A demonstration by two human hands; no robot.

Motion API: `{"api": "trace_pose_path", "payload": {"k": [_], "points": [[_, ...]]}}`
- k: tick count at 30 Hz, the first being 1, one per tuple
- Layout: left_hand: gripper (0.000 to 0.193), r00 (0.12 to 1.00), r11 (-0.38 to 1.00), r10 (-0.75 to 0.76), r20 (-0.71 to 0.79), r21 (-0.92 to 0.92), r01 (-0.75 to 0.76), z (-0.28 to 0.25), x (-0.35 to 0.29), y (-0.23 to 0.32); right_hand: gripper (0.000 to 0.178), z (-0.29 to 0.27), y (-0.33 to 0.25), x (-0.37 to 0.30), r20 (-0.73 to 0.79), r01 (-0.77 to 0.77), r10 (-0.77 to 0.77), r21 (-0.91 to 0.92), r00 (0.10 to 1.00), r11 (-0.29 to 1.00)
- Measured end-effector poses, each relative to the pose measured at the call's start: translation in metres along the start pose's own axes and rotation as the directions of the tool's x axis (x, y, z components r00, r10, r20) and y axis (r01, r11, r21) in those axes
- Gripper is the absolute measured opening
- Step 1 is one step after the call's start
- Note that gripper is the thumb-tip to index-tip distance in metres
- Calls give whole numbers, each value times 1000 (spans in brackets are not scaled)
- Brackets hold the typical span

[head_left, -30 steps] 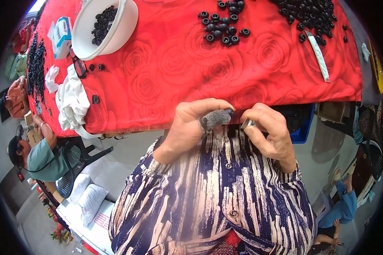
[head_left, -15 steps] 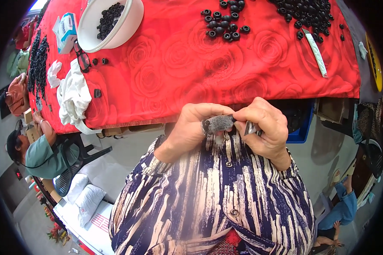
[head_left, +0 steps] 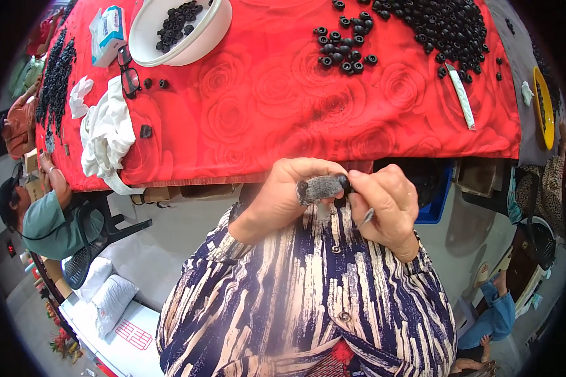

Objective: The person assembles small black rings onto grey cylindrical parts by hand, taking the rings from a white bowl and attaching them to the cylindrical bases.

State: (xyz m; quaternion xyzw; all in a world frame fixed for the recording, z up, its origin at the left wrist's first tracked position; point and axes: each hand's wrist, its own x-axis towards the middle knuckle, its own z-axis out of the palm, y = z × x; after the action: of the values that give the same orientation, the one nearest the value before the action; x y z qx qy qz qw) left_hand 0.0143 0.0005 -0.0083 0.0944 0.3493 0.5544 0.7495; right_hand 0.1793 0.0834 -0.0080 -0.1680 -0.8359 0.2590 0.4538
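My left hand [head_left: 267,201] is closed on a small round black part [head_left: 343,182], pinched between thumb and finger. A grey knitted finger cover [head_left: 321,190] wraps one finger of that hand. Close beside it, my right hand [head_left: 393,210] is closed around a thin metal blade [head_left: 366,217], mostly hidden in the palm; its fingertips reach to the black part. Both hands are in front of my striped shirt, just off the table's near edge. Loose black parts [head_left: 346,47] of similar shape lie on the red tablecloth [head_left: 264,119].
A white bowl [head_left: 217,38] with black parts stands at the far left, near glasses [head_left: 130,78], a tissue pack [head_left: 109,34] and a white cloth [head_left: 109,129]. A white-handled knife [head_left: 461,97] lies beside a large black heap [head_left: 449,28]. At left sits another person [head_left: 50,213].
The black part now shows more clearly at my left fingertips. My right hand has turned, and the blade shows narrower. The whole view has shifted slightly.
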Motion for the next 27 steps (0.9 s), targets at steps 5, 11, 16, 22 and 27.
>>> {"api": "trace_pose_path", "payload": {"k": [5,11,16,22,27], "points": [[16,997,995,-44,-56,84,48,3,1,-3,48,-3,0,8,123,62,-68,52,990,997],[17,997,983,50,50,-177,-41,-10,7,-11,53,8,4,16,107,38,-56,160,993,986],[18,994,991,80,-75,-100,-88,-3,6,-3,54,8,2,23,102,27,-46,187,994,982],[16,999,963,44,-31,268,-34,5,5,12,36,1,-7,35,104,-51,26,253,994,966],[15,987,983,158,43,-103,-153,5,3,14,40,1,-8,41,148,-186,131,455,980,871]]}}
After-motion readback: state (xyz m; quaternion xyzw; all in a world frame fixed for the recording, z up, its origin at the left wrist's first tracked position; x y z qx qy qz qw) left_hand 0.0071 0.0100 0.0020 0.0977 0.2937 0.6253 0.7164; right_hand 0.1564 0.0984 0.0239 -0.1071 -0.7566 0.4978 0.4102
